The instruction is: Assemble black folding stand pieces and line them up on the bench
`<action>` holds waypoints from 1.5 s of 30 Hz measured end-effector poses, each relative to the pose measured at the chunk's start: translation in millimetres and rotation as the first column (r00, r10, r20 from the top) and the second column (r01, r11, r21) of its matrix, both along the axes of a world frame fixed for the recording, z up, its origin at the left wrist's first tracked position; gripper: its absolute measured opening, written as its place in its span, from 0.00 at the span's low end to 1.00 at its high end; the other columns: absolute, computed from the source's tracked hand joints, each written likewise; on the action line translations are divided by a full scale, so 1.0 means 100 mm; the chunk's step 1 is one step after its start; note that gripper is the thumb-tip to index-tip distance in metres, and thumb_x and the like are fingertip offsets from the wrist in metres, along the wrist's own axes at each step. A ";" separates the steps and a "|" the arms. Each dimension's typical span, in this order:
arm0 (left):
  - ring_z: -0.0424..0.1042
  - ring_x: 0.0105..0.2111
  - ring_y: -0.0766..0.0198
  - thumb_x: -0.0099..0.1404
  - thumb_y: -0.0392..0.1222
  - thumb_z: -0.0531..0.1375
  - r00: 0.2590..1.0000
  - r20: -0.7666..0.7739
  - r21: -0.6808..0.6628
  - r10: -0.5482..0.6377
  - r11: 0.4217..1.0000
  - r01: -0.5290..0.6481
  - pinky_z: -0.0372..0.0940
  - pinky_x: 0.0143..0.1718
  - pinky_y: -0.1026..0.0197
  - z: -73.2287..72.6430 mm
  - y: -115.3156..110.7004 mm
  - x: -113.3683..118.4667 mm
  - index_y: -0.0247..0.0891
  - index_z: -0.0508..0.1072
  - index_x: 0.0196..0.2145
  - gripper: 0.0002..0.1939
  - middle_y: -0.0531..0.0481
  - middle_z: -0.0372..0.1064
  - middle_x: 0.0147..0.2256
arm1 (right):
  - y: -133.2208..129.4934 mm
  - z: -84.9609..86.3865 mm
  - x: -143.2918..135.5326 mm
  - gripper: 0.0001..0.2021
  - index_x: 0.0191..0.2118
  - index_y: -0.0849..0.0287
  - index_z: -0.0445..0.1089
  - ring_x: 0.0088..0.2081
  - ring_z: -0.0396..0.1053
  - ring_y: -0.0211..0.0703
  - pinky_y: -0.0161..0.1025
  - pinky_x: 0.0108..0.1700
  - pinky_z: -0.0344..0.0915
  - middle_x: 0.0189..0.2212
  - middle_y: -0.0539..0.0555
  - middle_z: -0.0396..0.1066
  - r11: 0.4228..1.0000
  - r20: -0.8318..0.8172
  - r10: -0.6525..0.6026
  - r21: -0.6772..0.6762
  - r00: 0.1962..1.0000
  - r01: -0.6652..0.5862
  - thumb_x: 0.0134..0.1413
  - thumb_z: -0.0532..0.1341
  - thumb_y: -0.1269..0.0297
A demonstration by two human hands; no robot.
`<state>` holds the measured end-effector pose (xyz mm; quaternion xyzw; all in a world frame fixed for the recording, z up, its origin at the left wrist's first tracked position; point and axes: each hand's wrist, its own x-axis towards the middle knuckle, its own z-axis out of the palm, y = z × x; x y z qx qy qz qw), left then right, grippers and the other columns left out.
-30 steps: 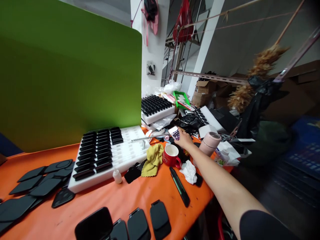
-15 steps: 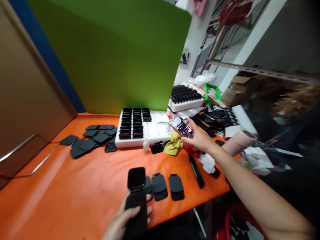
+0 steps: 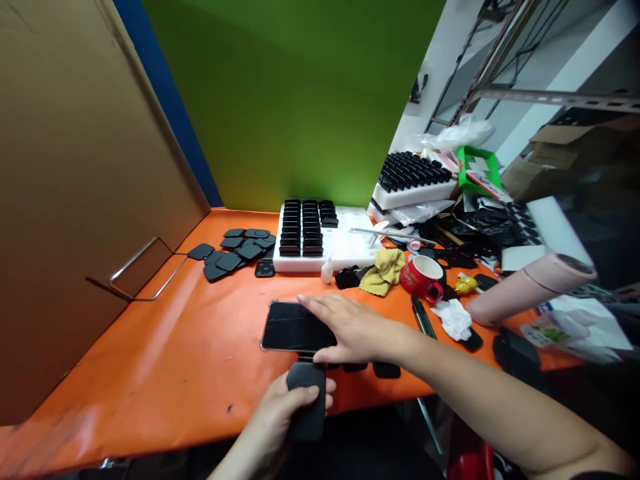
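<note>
My left hand is wrapped round a black folding device, thumb on its face, near the table's front edge. Just above it, my right hand grips the right end of a phone, its dark screen up and turned sideways. The phone lies over the upper part of the black device and hides it. Beneath and beside my right wrist, other black devices show partly on the orange table.
Behind stands a white foam tray with black pieces in rows. Flat black pads lie left of it. A yellow cloth, a red mug and a pink tumbler are at the right.
My right hand has brought the phone from the right back of the table to the black device in my left hand. The phone's lit screen is now dark. The view has shifted left.
</note>
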<state>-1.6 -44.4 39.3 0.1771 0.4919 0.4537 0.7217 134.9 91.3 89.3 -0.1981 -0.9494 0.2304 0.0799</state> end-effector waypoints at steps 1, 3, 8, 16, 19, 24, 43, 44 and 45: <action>0.70 0.32 0.64 0.54 0.35 0.59 1.000 -0.002 -0.004 0.006 1.000 -0.006 0.63 0.33 0.64 -0.01 -0.01 0.00 0.31 0.70 0.39 0.13 0.42 0.74 0.36 | 0.00 0.02 0.01 0.43 0.62 0.58 0.43 0.57 0.52 0.51 0.46 0.55 0.52 0.57 0.60 0.54 1.000 0.001 0.009 -0.024 1.000 -0.009 0.43 0.62 0.51; 0.70 0.32 0.63 0.54 0.35 0.60 1.000 -0.008 -0.017 0.008 1.000 -0.008 0.63 0.34 0.63 -0.03 -0.02 -0.01 0.32 0.70 0.39 0.14 0.42 0.74 0.36 | 0.03 0.08 0.04 0.40 0.61 0.58 0.46 0.57 0.51 0.51 0.45 0.56 0.51 0.58 0.59 0.53 0.995 -0.008 0.021 -0.095 1.000 -0.022 0.45 0.61 0.48; 0.70 0.32 0.63 0.53 0.38 0.60 1.000 -0.004 -0.033 -0.019 0.999 0.019 0.62 0.34 0.64 0.00 -0.06 -0.04 0.32 0.73 0.37 0.12 0.43 0.74 0.36 | 0.28 0.07 0.14 0.35 0.61 0.53 0.47 0.56 0.54 0.50 0.48 0.55 0.52 0.59 0.58 0.52 0.865 -0.075 -0.131 -0.496 0.989 0.077 0.50 0.55 0.46; 0.70 0.28 0.61 0.47 0.43 0.64 0.993 -0.033 -0.098 -0.114 0.989 0.110 0.62 0.29 0.64 0.16 -0.17 -0.11 0.33 0.75 0.34 0.15 0.44 0.75 0.31 | 0.41 -0.48 0.01 0.39 0.57 0.61 0.54 0.53 0.60 0.50 0.49 0.52 0.55 0.55 0.63 0.57 -0.129 -0.137 -0.354 -0.973 0.925 -0.194 0.51 0.35 0.36; 0.71 0.29 0.59 0.47 0.45 0.64 0.986 -0.059 -0.106 -0.154 0.983 0.147 0.62 0.31 0.62 0.22 -0.21 -0.15 0.33 0.75 0.34 0.17 0.43 0.74 0.29 | 0.33 -0.57 -0.07 0.40 0.55 0.62 0.58 0.54 0.58 0.51 0.48 0.52 0.55 0.55 0.63 0.57 -0.327 -0.148 -0.282 -0.914 0.948 -0.240 0.51 0.34 0.35; 0.71 0.33 0.55 0.44 0.46 0.66 0.979 -0.061 -0.065 -0.196 0.979 0.192 0.62 0.34 0.60 0.30 -0.23 -0.17 0.33 0.74 0.33 0.18 0.41 0.74 0.35 | 0.32 -0.56 -0.13 0.41 0.51 0.62 0.62 0.51 0.61 0.48 0.43 0.51 0.55 0.51 0.60 0.61 -0.385 -0.138 -0.244 -0.895 0.960 -0.226 0.50 0.33 0.35; 0.70 0.33 0.59 0.49 0.42 0.65 0.987 -0.019 -0.054 -0.160 0.986 0.159 0.62 0.34 0.60 0.01 -0.16 -0.17 0.35 0.68 0.44 0.24 0.42 0.73 0.37 | 0.30 -0.65 -0.17 0.21 0.49 0.57 0.65 0.47 0.65 0.42 0.39 0.51 0.58 0.49 0.55 0.65 0.023 -0.067 -0.206 -0.998 0.976 -0.064 0.48 0.62 0.59; 0.70 0.34 0.59 0.50 0.42 0.64 0.984 -0.021 -0.042 -0.177 0.984 0.176 0.62 0.35 0.60 0.01 -0.15 -0.18 0.35 0.69 0.44 0.23 0.43 0.73 0.36 | 0.30 -0.64 -0.16 0.21 0.50 0.56 0.65 0.45 0.66 0.42 0.39 0.49 0.59 0.48 0.54 0.66 0.052 -0.061 -0.190 -0.997 0.980 -0.052 0.48 0.63 0.59; 0.70 0.35 0.59 0.51 0.43 0.64 0.981 -0.024 -0.033 -0.191 0.981 0.190 0.62 0.36 0.60 0.01 -0.15 -0.18 0.35 0.69 0.44 0.22 0.43 0.73 0.36 | 0.30 -0.63 -0.15 0.21 0.50 0.56 0.65 0.43 0.67 0.41 0.39 0.48 0.61 0.47 0.54 0.67 0.059 -0.054 -0.169 -0.997 0.984 -0.045 0.48 0.63 0.60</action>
